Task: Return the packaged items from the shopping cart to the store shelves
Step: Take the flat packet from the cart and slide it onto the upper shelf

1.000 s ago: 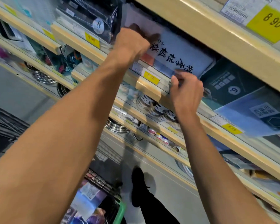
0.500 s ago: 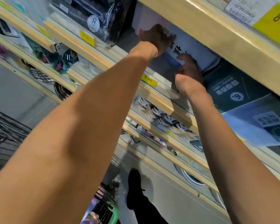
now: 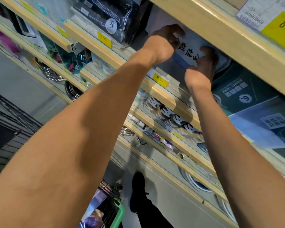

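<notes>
I see both arms reaching up into a shelf bay in the upper middle of the frame. My left hand (image 3: 167,37) lies on the upper left part of a white package (image 3: 188,51) with black characters, fingers curled over its edge; my right hand (image 3: 204,63) holds its lower right part. The package sits under the wooden shelf board (image 3: 220,28) that crosses the upper right, which carries a yellow price tag (image 3: 280,30). Left of the hands stands a dark wrapped package (image 3: 109,17) marked 8. Right of them lies a teal box (image 3: 240,94), perhaps touching the white one; shadow hides the seam. At the bottom, a green-rimmed shopping cart (image 3: 118,214) holds packaged goods beside a black shoe (image 3: 138,191).
</notes>
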`<state>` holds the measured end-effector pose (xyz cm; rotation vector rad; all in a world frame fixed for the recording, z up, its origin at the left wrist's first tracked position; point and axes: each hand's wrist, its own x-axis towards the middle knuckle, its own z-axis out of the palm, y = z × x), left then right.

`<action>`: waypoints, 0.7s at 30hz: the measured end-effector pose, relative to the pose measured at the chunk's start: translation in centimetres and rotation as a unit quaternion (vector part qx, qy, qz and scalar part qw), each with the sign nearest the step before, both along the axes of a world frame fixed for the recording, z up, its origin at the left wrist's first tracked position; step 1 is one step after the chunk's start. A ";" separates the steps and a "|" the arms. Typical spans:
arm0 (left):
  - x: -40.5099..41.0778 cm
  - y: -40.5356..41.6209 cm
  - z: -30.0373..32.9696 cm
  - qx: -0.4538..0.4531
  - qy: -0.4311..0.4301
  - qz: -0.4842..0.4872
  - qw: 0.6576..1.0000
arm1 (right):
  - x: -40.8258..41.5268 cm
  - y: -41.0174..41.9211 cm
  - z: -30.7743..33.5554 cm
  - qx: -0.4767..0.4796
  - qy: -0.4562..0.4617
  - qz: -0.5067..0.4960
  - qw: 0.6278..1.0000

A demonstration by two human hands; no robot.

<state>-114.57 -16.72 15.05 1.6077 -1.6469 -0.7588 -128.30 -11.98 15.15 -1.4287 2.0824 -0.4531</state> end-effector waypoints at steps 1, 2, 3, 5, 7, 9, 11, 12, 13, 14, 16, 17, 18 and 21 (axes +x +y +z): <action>0.2 0.5 -0.2 0.026 -0.007 0.002 1.000 | 0.1 0.1 0.2 -0.001 -0.006 0.001 1.000; 0.3 1.1 -0.3 0.055 -0.010 0.003 0.998 | 0.0 0.1 0.2 -0.014 0.002 0.008 1.000; 0.5 1.8 -0.3 0.067 -0.013 0.008 0.998 | 0.0 0.3 0.3 -0.010 0.000 0.017 1.000; 1.0 2.7 -0.7 0.046 0.003 0.009 0.999 | 0.4 0.5 -0.2 -0.013 0.015 0.022 1.000; 1.5 4.1 -1.2 0.036 0.008 0.010 0.999 | 1.5 1.0 -0.8 -0.052 0.008 0.015 0.999; 2.1 6.0 -1.6 0.000 0.044 0.016 0.999 | 2.7 1.7 -2.1 -0.135 -0.007 0.028 0.990; 3.0 8.0 -2.6 -0.035 0.089 0.032 0.995 | 4.1 3.4 -3.3 -0.229 -0.018 0.070 0.971; 3.6 9.2 -3.0 -0.053 0.108 0.048 0.992 | 4.9 4.3 -3.8 -0.278 -0.028 0.101 0.955; 4.4 10.5 -3.4 -0.060 0.133 0.075 0.986 | 5.7 5.5 -4.1 -0.327 -0.037 0.133 0.935; 5.6 11.8 -4.1 -0.075 0.154 0.106 0.979 | 6.8 6.8 -4.7 -0.363 -0.052 0.165 0.915; 7.5 14.7 -5.4 -0.090 0.197 0.160 0.963 | 8.8 9.2 -5.2 -0.395 -0.083 0.206 0.891; 8.6 16.5 -6.4 -0.092 0.211 0.186 0.955 | 10.0 10.5 -5.7 -0.391 -0.098 0.221 0.888; 9.8 18.2 -7.5 -0.087 0.228 0.218 0.945 | 11.3 11.9 -6.3 -0.379 -0.112 0.236 0.888; 12.8 24.7 -10.5 -0.069 0.277 0.306 0.908 | 15.3 16.6 -9.2 -0.354 -0.130 0.309 0.873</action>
